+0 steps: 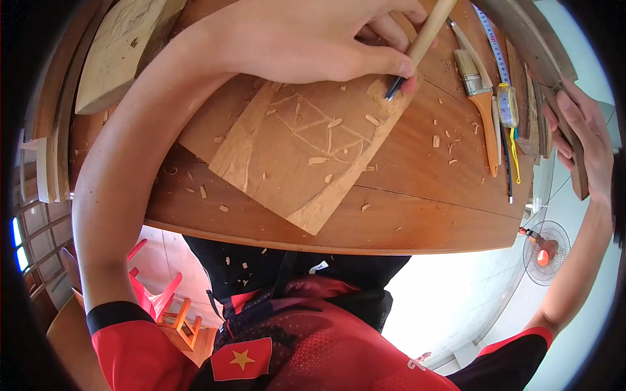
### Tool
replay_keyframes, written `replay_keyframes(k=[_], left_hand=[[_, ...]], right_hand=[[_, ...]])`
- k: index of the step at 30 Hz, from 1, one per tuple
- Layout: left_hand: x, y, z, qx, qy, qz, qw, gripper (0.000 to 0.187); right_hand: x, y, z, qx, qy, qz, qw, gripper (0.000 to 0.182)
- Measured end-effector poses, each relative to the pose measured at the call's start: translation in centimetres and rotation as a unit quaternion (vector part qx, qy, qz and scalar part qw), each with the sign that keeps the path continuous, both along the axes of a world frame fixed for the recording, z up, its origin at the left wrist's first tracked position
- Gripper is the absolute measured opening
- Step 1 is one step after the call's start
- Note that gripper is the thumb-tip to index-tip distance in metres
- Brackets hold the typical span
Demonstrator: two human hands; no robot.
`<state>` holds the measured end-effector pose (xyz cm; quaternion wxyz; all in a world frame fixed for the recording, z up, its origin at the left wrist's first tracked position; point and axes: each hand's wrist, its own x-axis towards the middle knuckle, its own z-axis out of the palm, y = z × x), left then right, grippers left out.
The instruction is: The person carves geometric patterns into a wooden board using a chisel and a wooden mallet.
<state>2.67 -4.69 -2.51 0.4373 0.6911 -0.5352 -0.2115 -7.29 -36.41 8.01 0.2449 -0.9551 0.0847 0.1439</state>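
My left hand (352,49) is closed round a chisel (427,32) with a wooden handle and a dark metal blade. The blade's tip rests on the upper right part of a flat wooden board (254,159), which lies at a slant on the table. Carved lines form a pattern on the board, and loose chips lie over it. At the far right, my right hand (583,130) is wrapped round a dark piece of wood (574,146), away from the board. The palm hides part of the chisel's surroundings.
On the brown table (417,221) lie a paintbrush (482,107), a tape measure (506,104), a pencil (507,173) and scattered shavings. A thick wood block (120,52) is at the upper left. More planks line both sides. A fan (546,253) stands beyond the table.
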Motion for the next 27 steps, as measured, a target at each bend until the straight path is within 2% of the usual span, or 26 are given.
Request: replay_keyframes(k=[4, 6, 8, 10, 13, 14, 16, 17, 19, 22, 24, 26, 27], left_hand=[[1.3, -0.5, -1.9, -0.015, 0.054, -0.019, 0.998, 0.036], [1.2, -0.4, -1.8, -0.032, 0.019, -0.035, 0.999, 0.034], [0.9, 0.3, -1.5, -0.067, -0.020, -0.052, 0.996, 0.033], [0.7, 0.3, -1.5, -0.084, -0.007, -0.053, 0.995, 0.031], [0.9, -0.5, -1.2, -0.026, 0.095, -0.037, 0.994, 0.029], [1.3, -0.4, -0.1, 0.022, 0.132, -0.038, 0.990, 0.028], [0.9, 0.0, 0.7, 0.044, 0.083, -0.024, 0.995, 0.028], [-0.1, 0.6, 0.4, 0.017, -0.001, -0.008, 1.000, 0.029], [-0.9, 0.8, -0.4, -0.005, -0.090, 0.020, 0.996, 0.030], [-0.2, 0.1, -1.3, 0.019, -0.106, 0.039, 0.993, 0.031], [0.4, -0.3, -1.5, 0.054, -0.098, 0.031, 0.993, 0.031], [0.4, -0.4, -0.4, 0.099, -0.076, 0.026, 0.992, 0.031], [0.7, -0.4, -0.8, 0.092, -0.076, 0.017, 0.993, 0.031]], right_hand=[[-0.4, -0.4, -0.2, -0.003, 0.003, -0.003, 1.000, 0.062], [-0.1, -0.8, 0.3, 0.000, 0.046, 0.023, 0.999, 0.062], [-0.2, -0.9, 0.0, -0.017, 0.027, 0.020, 0.999, 0.063], [-0.1, -1.0, 0.4, -0.015, 0.048, 0.008, 0.999, 0.063], [1.6, -1.0, 1.1, 0.178, 0.063, 0.046, 0.981, 0.035], [1.7, -1.0, 1.1, 0.208, 0.067, 0.054, 0.974, 0.032], [1.8, -0.9, 1.0, 0.235, 0.074, 0.064, 0.967, 0.030], [1.9, -0.6, 1.0, 0.245, 0.078, 0.055, 0.965, 0.031], [2.0, 0.4, 1.2, 0.278, 0.087, 0.021, 0.956, 0.031], [1.6, 0.3, 2.2, 0.194, 0.116, 0.039, 0.973, 0.033], [2.5, -1.3, 0.9, 0.173, 0.107, 0.086, 0.975, 0.033], [2.5, -0.9, 1.3, 0.266, 0.128, -0.011, 0.955, 0.032], [2.6, -0.9, 1.4, 0.250, 0.145, 0.006, 0.957, 0.032]])
